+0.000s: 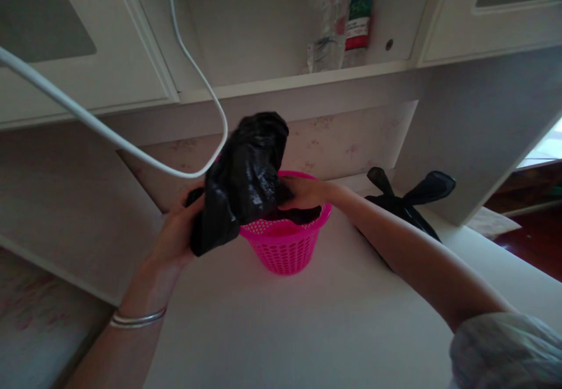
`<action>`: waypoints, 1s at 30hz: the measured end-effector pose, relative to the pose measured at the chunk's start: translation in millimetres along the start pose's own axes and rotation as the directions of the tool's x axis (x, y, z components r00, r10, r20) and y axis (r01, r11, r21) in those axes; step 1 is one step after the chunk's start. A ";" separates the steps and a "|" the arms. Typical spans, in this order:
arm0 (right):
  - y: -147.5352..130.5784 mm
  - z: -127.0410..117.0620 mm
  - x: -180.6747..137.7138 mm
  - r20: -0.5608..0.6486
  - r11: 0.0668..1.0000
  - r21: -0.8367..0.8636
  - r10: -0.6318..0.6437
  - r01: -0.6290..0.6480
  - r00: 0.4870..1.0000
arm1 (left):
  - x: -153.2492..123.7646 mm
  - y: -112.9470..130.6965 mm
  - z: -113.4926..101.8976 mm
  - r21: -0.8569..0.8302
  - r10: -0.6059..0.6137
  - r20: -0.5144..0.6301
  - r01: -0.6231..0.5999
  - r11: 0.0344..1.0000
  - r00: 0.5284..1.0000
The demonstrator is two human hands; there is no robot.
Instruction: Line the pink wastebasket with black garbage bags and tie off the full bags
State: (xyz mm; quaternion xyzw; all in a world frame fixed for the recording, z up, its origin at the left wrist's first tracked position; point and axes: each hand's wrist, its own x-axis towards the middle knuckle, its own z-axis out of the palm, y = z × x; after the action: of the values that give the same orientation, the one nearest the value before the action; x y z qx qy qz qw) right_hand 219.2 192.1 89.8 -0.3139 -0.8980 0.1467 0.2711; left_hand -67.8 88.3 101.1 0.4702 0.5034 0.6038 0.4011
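A black plastic bag point(248, 169) is bunched up above a pink perforated basket point(285, 251), part of it hanging over the basket's opening. My left hand point(182, 222) grips the bag's left side, its fingers partly hidden behind the plastic. At the basket's rim, my right hand point(302, 193) is closed on the bag's right edge, with the fingertips covered by the folds. The basket stands upright on a white surface point(298, 330). How far the bag reaches into the basket I cannot tell.
A second black bag point(401, 205), tied with two ends sticking up, sits behind my right forearm. A white cable point(188, 55) hangs down in front at left. Overhead, an open shelf point(254, 85) holds a clear bottle point(327, 26) and a red-and-green can point(360, 14).
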 end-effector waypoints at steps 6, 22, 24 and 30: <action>22.2 -40.3 -33.3 0.018 0.981 0.007 0.195 -0.195 0.981 | 9.3 -7.5 17.7 0.061 -0.112 0.031 0.110 0.992 0.993; -15.1 -31.7 -40.0 -0.212 0.856 -0.119 0.473 -0.503 0.855 | 27.3 -7.6 -0.8 0.639 -0.048 0.300 -0.163 0.752 0.953; -8.1 -29.4 -40.3 -0.191 0.862 -0.122 0.466 -0.492 0.864 | 29.5 -9.2 -6.2 0.660 -0.054 0.304 -0.170 0.732 0.951; 12.5 -26.7 -54.9 -0.268 0.815 -0.052 0.546 -0.578 0.794 | 35.2 -27.4 -9.5 0.660 0.048 0.269 -0.220 0.718 0.962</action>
State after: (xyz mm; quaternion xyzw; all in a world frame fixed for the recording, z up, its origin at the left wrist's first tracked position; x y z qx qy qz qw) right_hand 276.8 168.8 84.3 -0.5991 -0.7320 0.1220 0.3007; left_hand -85.0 124.5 79.3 0.6875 0.6040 0.3439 0.2105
